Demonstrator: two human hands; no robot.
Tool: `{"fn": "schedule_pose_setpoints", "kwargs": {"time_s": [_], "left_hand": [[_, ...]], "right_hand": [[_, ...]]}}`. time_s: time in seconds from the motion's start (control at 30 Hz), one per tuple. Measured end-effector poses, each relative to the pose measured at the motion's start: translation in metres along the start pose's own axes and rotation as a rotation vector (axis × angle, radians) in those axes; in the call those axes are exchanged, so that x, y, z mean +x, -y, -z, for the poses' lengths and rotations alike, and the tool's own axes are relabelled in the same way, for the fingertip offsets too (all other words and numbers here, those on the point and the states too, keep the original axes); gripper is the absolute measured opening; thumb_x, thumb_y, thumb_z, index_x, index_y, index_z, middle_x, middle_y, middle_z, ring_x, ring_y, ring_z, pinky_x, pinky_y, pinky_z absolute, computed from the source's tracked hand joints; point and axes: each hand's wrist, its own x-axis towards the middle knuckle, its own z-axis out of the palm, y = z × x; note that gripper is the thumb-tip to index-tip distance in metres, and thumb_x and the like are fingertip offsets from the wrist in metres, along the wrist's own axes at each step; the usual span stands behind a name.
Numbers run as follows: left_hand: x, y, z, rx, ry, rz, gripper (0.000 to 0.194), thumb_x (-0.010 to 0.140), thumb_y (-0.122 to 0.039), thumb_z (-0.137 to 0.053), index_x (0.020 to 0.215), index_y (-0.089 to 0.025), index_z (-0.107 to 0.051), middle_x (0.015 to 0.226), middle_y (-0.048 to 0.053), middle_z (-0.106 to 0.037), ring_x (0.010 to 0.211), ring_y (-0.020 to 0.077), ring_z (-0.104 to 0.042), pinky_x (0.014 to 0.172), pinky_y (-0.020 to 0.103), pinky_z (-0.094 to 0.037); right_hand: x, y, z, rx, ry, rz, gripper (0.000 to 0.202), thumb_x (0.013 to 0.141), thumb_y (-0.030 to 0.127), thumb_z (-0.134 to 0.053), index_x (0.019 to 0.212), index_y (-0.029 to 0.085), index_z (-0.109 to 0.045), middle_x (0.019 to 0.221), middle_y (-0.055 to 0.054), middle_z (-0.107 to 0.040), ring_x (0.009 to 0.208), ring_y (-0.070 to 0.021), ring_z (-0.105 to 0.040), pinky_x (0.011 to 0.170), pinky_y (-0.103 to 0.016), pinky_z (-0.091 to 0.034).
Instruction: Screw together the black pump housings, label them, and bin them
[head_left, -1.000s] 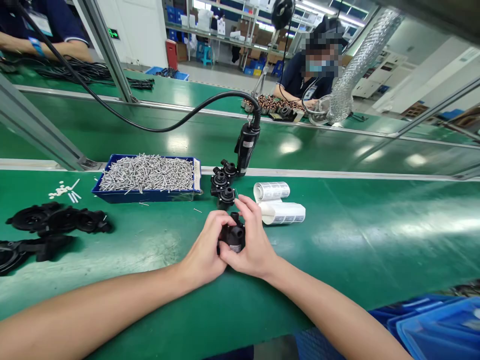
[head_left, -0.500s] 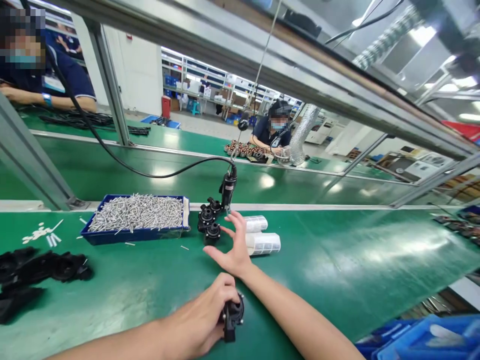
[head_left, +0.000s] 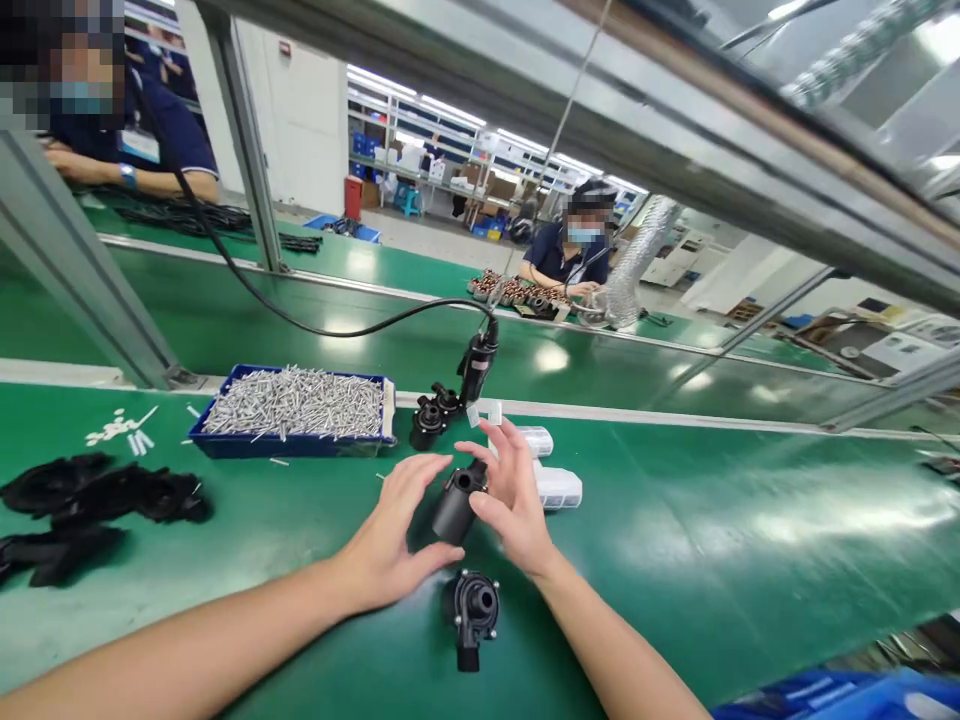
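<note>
My right hand [head_left: 517, 505] grips a small black pump [head_left: 454, 510] between thumb and fingers, tilted just above the green bench. My left hand [head_left: 397, 530] is open beside that pump, thumb and fingers spread around its left side. Nearer to me, a second black pump [head_left: 477, 608] rests on the bench with its round port facing up and its outlet pointing toward me. Two more black pumps [head_left: 428, 420] stand behind my hands. Close to them hangs a black electric screwdriver [head_left: 478, 365] on a cable. Its lower tip is hidden.
A blue tray [head_left: 292, 446] heaped with metal pins stands at back left. Black parts [head_left: 112, 500] and small white pieces [head_left: 116, 428] lie at far left. Two white rolls [head_left: 562, 488] lie right of my hand. A metal beam [head_left: 525, 110] crosses overhead. Two co-workers sit beyond the bench.
My left hand has let go of the nearer pump, which now rests on the bench, and moved forward. My right hand has taken a pump from the back group and drawn it toward me.
</note>
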Motion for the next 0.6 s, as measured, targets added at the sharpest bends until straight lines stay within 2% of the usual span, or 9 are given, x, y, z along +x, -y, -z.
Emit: {"fn": "schedule_pose_setpoints", "kwargs": {"time_s": [0.07,0.13,0.2,0.27,0.33,0.4,0.47,0.6], "left_hand": [[0.002,0.000,0.000,-0.055,-0.012,-0.005,0.070,0.086,-0.024,-0.082,0.148,-0.028,-0.048,0.150,0.016,-0.055,0.144,0.0390,-0.049,0.122,0.062,-0.042],[0.001,-0.001,0.000,-0.118,-0.037,0.002,0.055,0.089,-0.018,-0.074,0.140,-0.026,-0.053,0.146,0.015,-0.058,0.143,0.0358,-0.051,0.121,0.058,-0.044],[0.001,-0.002,-0.001,-0.197,-0.070,0.071,0.048,0.090,-0.013,-0.067,0.135,-0.025,-0.053,0.144,0.015,-0.058,0.139,0.0318,-0.055,0.115,0.051,-0.051],[0.001,-0.002,-0.003,-0.291,-0.115,0.190,0.048,0.088,-0.014,-0.067,0.133,-0.024,-0.052,0.140,0.014,-0.058,0.132,0.0290,-0.060,0.103,0.044,-0.057],[0.002,-0.002,-0.005,-0.374,-0.161,0.324,0.052,0.085,-0.017,-0.072,0.132,-0.024,-0.050,0.135,0.012,-0.059,0.126,0.0275,-0.062,0.094,0.038,-0.060],[0.005,-0.002,-0.006,-0.423,-0.209,0.420,0.056,0.081,-0.021,-0.078,0.129,-0.024,-0.049,0.130,0.011,-0.060,0.123,0.0268,-0.062,0.092,0.036,-0.059],[0.006,-0.002,-0.006,-0.442,-0.240,0.471,0.059,0.078,-0.025,-0.082,0.126,-0.025,-0.048,0.128,0.009,-0.059,0.121,0.0261,-0.061,0.093,0.037,-0.058],[0.007,-0.002,-0.007,-0.447,-0.233,0.490,0.060,0.077,-0.028,-0.084,0.124,-0.025,-0.048,0.127,0.008,-0.059,0.121,0.0256,-0.059,0.092,0.037,-0.057]], "right_hand": [[-0.001,-0.001,-0.006,0.045,0.069,-0.040,0.084,0.090,0.057,-0.077,0.155,0.039,-0.028,0.162,-0.014,-0.035,0.137,-0.0331,-0.058,0.111,-0.056,-0.054],[-0.002,-0.002,-0.010,0.058,0.104,-0.073,0.083,0.091,0.054,-0.078,0.155,0.039,-0.028,0.164,-0.013,-0.032,0.142,-0.0332,-0.053,0.108,-0.054,-0.056],[-0.003,-0.002,-0.012,0.030,0.057,-0.084,0.079,0.092,0.050,-0.079,0.154,0.038,-0.031,0.163,-0.013,-0.034,0.142,-0.0314,-0.052,0.102,-0.049,-0.060],[-0.003,-0.001,-0.011,-0.009,-0.066,-0.063,0.069,0.092,0.046,-0.079,0.148,0.035,-0.040,0.153,-0.013,-0.047,0.127,-0.0261,-0.060,0.094,-0.043,-0.061],[-0.001,0.002,-0.009,0.005,-0.148,-0.062,0.059,0.092,0.044,-0.080,0.140,0.032,-0.047,0.128,-0.011,-0.064,0.100,-0.0204,-0.066,0.084,-0.037,-0.060],[-0.001,0.006,-0.008,0.080,-0.122,-0.118,0.058,0.090,0.043,-0.083,0.136,0.029,-0.050,0.102,-0.005,-0.070,0.082,-0.0178,-0.065,0.076,-0.035,-0.058],[-0.001,0.010,-0.009,0.151,-0.059,-0.208,0.062,0.086,0.043,-0.086,0.135,0.027,-0.051,0.087,-0.001,-0.070,0.075,-0.0170,-0.064,0.070,-0.033,-0.056],[-0.002,0.012,-0.015,0.167,-0.033,-0.349,0.070,0.081,0.043,-0.090,0.136,0.024,-0.051,0.080,0.002,-0.070,0.066,-0.0135,-0.061,0.064,-0.029,-0.052]]}}
